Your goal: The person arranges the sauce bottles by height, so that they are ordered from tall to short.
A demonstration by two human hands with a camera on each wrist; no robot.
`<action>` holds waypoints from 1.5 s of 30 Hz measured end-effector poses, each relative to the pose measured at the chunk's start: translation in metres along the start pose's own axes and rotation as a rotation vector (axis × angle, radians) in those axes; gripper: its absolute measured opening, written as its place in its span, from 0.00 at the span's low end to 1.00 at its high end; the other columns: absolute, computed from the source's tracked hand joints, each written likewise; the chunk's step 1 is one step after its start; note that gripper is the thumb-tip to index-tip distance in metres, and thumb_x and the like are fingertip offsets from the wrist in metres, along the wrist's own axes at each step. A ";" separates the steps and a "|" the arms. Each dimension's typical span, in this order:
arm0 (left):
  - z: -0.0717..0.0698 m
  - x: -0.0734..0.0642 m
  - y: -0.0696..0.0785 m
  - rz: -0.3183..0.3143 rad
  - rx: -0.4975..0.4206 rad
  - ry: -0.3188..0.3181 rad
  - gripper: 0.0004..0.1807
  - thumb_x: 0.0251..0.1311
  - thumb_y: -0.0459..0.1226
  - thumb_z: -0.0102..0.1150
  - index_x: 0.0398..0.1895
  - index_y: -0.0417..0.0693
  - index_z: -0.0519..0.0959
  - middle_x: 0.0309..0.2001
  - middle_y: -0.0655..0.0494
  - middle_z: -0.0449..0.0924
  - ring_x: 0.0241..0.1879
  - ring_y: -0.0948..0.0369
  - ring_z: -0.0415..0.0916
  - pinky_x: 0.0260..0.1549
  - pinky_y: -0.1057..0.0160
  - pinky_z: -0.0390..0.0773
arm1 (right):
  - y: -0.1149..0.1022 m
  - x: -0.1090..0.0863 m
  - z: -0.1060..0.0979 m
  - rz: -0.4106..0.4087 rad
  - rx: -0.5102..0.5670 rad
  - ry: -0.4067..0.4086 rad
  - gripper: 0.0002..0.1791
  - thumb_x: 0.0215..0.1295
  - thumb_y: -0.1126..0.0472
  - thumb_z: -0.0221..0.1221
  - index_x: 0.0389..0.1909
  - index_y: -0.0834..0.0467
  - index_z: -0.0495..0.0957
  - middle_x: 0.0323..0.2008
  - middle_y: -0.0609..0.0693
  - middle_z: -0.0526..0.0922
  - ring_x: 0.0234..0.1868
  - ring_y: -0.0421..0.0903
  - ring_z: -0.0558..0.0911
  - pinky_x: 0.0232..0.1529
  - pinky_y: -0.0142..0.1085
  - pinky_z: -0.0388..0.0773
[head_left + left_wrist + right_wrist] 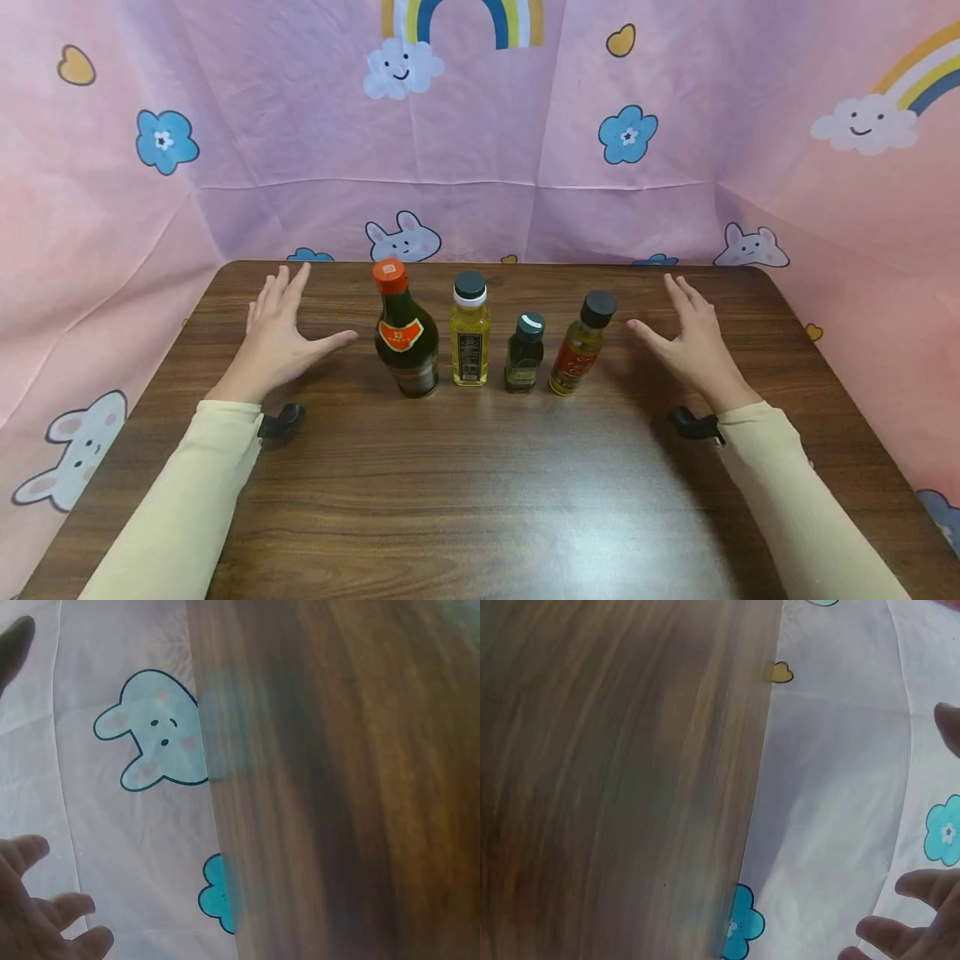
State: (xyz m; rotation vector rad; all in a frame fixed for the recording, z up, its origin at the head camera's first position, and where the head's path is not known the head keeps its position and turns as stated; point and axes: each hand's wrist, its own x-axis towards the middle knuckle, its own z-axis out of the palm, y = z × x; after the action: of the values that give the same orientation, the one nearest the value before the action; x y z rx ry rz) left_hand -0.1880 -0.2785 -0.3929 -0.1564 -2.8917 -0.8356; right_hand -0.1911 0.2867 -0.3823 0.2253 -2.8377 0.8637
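Note:
Four bottles is avoided here; several bottles stand upright in a row on the wooden table. Leftmost is a dark sauce bottle [408,354] with a red cap and orange neck label. Beside it stands a clear bottle of yellow oil [470,333] with a dark green cap. A small dark green bottle [524,358] follows, then an oil bottle [576,354] with a black cap and red label. My left hand [273,337], fingers spread, is left of the sauce bottle, apart from it. My right hand [693,346] is spread likewise, right of the red-labelled bottle. Both hold nothing.
The brown wooden table [450,508] has rounded far corners. A pink cloth backdrop [480,142] with rainbows, rabbits and flowers surrounds its back and sides. Dark wrist mounts [281,423] show at the cuffs of the pale sleeves [176,500].

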 end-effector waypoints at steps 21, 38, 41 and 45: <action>-0.011 -0.012 0.019 0.072 -0.192 -0.006 0.65 0.51 0.56 0.79 0.83 0.79 0.40 0.84 0.60 0.34 0.83 0.47 0.33 0.68 0.22 0.48 | -0.026 -0.014 -0.012 -0.049 0.258 -0.058 0.52 0.66 0.50 0.71 0.84 0.47 0.51 0.81 0.61 0.53 0.80 0.63 0.52 0.72 0.70 0.50; -0.010 -0.020 0.044 0.119 -0.299 -0.047 0.64 0.51 0.50 0.81 0.82 0.85 0.43 0.83 0.60 0.43 0.80 0.46 0.45 0.70 0.27 0.54 | -0.040 -0.018 -0.006 -0.132 0.356 -0.107 0.48 0.66 0.59 0.71 0.82 0.48 0.55 0.77 0.58 0.64 0.77 0.62 0.61 0.73 0.65 0.57; -0.008 -0.020 0.047 0.117 -0.312 -0.065 0.63 0.51 0.49 0.81 0.82 0.84 0.44 0.83 0.57 0.45 0.77 0.40 0.53 0.68 0.28 0.59 | -0.043 -0.019 -0.003 -0.140 0.386 -0.123 0.48 0.66 0.61 0.71 0.82 0.47 0.56 0.75 0.60 0.66 0.75 0.65 0.64 0.71 0.67 0.58; -0.007 -0.021 0.052 0.133 -0.346 -0.071 0.63 0.51 0.45 0.83 0.82 0.83 0.47 0.82 0.56 0.47 0.72 0.35 0.60 0.66 0.29 0.62 | -0.046 -0.021 0.002 -0.139 0.413 -0.124 0.46 0.67 0.61 0.70 0.81 0.47 0.58 0.73 0.61 0.69 0.73 0.66 0.67 0.69 0.68 0.61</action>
State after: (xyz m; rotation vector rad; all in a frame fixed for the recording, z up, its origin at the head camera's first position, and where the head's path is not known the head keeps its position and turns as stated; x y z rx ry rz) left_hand -0.1594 -0.2400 -0.3636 -0.4147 -2.7352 -1.3208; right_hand -0.1622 0.2499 -0.3629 0.5378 -2.6780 1.4391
